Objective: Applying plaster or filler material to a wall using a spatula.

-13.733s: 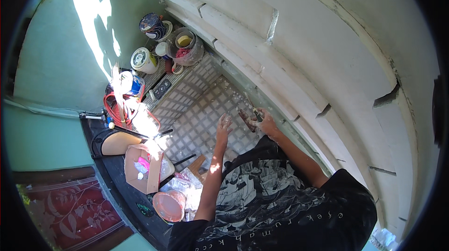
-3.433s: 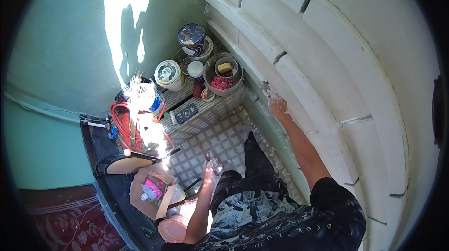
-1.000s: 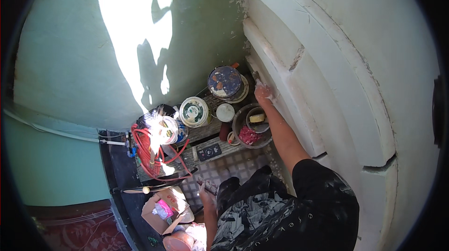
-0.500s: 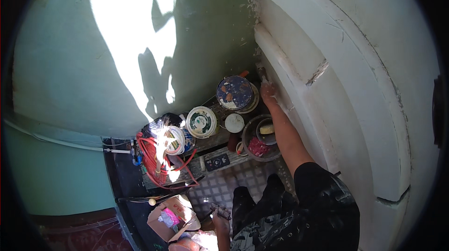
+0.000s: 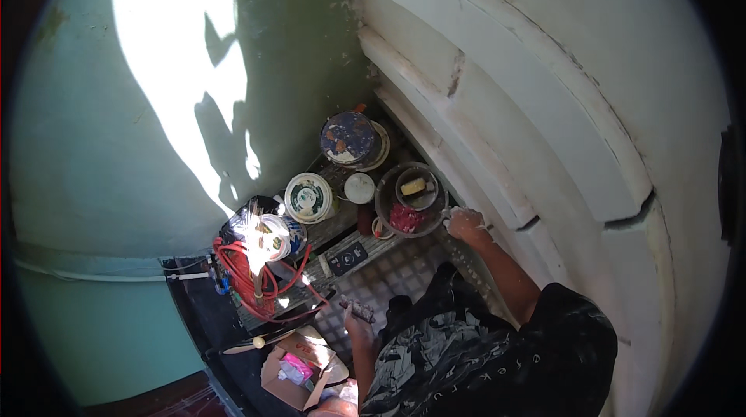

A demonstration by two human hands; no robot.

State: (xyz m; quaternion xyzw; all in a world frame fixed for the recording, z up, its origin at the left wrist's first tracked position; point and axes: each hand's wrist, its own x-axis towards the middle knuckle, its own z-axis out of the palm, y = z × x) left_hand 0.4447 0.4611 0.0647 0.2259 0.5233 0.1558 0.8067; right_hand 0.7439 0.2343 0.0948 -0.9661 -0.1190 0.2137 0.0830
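My left hand (image 5: 358,328), low in the middle, is closed on a dark, white-smeared flat piece (image 5: 360,311) whose kind I cannot make out. Fingers smeared with white, my right hand (image 5: 468,226) is curled beside the round tub (image 5: 378,215). Whatever it may hold is too small to name. Inside the tub sit a smaller bowl (image 5: 427,200) with a yellow sponge-like block (image 5: 413,186) and a crumpled pink-red cloth or bag (image 5: 407,218). Just right of that hand runs the white stepped wall moulding (image 5: 497,184).
On a wooden plank bench (image 5: 342,234) stand a blue-lidded bucket (image 5: 347,138), a white-lidded bucket (image 5: 308,198) and a smaller pale-lidded can (image 5: 359,188). A coiled red hose (image 5: 268,293) lies to their left. An open cardboard box (image 5: 289,386) sits below, near my left hand.
My right hand has come down from the moulding, beyond the tub, to the tub's near right side. The view has shifted. My left hand still holds the dark piece.
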